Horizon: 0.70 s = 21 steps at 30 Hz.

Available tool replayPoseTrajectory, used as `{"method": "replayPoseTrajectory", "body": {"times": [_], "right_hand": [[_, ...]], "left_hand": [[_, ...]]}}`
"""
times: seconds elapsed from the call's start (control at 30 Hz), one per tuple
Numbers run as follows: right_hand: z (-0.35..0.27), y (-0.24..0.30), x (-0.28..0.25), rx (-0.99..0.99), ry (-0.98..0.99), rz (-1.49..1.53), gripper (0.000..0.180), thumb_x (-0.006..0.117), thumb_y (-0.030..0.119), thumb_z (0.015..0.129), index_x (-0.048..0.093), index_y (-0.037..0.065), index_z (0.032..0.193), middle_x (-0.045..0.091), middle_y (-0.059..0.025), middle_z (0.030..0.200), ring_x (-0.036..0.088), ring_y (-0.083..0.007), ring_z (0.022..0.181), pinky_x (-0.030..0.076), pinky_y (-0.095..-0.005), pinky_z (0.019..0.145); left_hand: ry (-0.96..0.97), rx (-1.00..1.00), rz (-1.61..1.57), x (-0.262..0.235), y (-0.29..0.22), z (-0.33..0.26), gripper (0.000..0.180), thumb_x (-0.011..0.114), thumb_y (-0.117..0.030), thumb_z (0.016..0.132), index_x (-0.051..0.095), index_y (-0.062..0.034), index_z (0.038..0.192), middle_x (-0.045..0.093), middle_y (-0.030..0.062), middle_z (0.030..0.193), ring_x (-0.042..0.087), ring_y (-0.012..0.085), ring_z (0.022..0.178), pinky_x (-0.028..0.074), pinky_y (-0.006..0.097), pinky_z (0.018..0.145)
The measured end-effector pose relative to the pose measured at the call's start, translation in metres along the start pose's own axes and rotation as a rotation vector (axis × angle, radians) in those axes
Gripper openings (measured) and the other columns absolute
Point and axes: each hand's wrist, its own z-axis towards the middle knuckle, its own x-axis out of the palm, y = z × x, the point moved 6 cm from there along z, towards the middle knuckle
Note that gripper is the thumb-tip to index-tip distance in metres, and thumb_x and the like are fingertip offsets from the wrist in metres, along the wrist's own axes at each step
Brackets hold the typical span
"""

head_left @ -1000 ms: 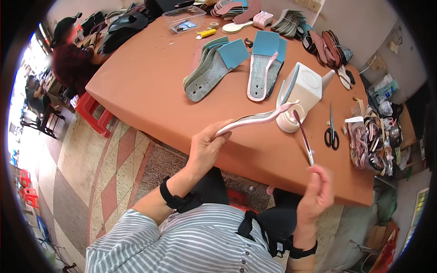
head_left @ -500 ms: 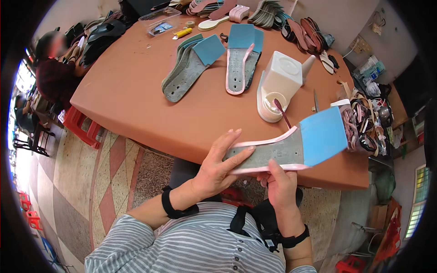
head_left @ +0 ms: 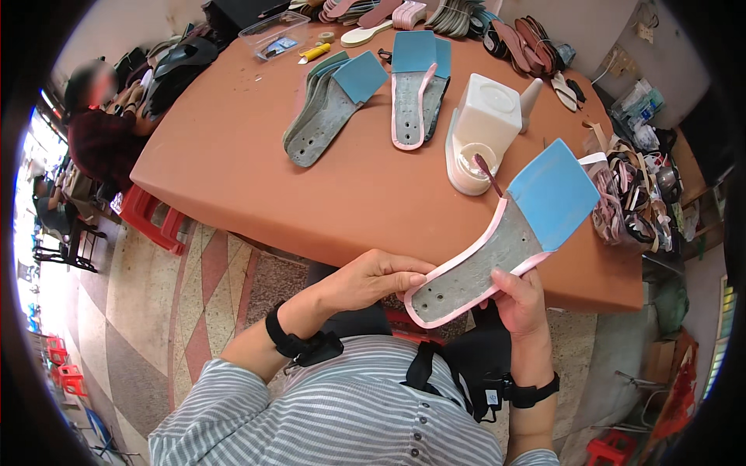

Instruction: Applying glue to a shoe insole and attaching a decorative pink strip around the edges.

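A grey insole (head_left: pixel 474 268) with pink edging and a blue toe piece is held tilted above the table's front edge, its heel toward me. My left hand (head_left: pixel 369 281) pinches the pink edge at the heel's left side, thumb on top. My right hand (head_left: pixel 522 303) grips the right edge, thumb on the grey face and fingers underneath. Just beyond the insole stands a white plastic pot (head_left: pixel 488 113) with a round cup at its front. A brush with a dark red handle (head_left: pixel 489 174) leans out of that cup, its tip hidden inside.
On the brown table (head_left: pixel 233 179) lie a stack of grey insoles (head_left: pixel 320 124) and another pink-edged insole (head_left: pixel 409 116). A clear plastic box (head_left: pixel 273 37) and a yellow tube (head_left: pixel 315 53) are farther back. Bagged straps (head_left: pixel 625 186) crowd the right side. A person (head_left: pixel 101 140) sits at the left.
The insole has turned, its blue toe end rising and its heel coming nearer me. My left hand has gone from lying across the grey face to pinching the heel's edge.
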Motion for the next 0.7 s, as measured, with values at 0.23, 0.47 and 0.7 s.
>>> {"method": "replayPoseTrajectory", "body": {"times": [0.23, 0.47, 0.7], "right_hand": [[0.001, -0.003, 0.012, 0.042, -0.016, 0.006, 0.044, 0.067, 0.018, 0.08, 0.052, -0.003, 0.116, 0.063, -0.0097, 0.087, 0.063, -0.0171, 0.066, 0.047, -0.0265, 0.049], [0.006, -0.01, 0.018, 0.123, 0.091, 0.011, 0.034, 0.065, 0.015, 0.081, 0.057, -0.003, 0.108, 0.066, -0.011, 0.082, 0.064, -0.017, 0.06, 0.049, -0.0252, 0.045], [0.007, -0.016, 0.022, 0.188, 0.233, -0.063, 0.032, 0.066, 0.015, 0.081, 0.058, -0.002, 0.107, 0.067, -0.01, 0.077, 0.064, -0.0156, 0.058, 0.05, -0.0239, 0.046]], "left_hand": [[-0.057, -0.043, 0.103, 0.008, 0.005, 0.013, 0.032, 0.054, -0.026, 0.1, 0.067, 0.0031, 0.105, 0.065, 0.0001, 0.088, 0.056, 0.0052, 0.079, 0.047, 0.022, 0.068], [-0.065, 0.006, 0.126, 0.019, -0.008, 0.022, 0.035, 0.052, -0.027, 0.101, 0.066, 0.004, 0.105, 0.065, 0.0016, 0.087, 0.058, 0.0055, 0.078, 0.048, 0.021, 0.064], [-0.086, -0.003, 0.081, 0.018, -0.008, 0.024, 0.035, 0.053, -0.029, 0.101, 0.067, 0.0024, 0.105, 0.066, 0.0041, 0.086, 0.06, 0.0071, 0.075, 0.05, 0.022, 0.061]]}}
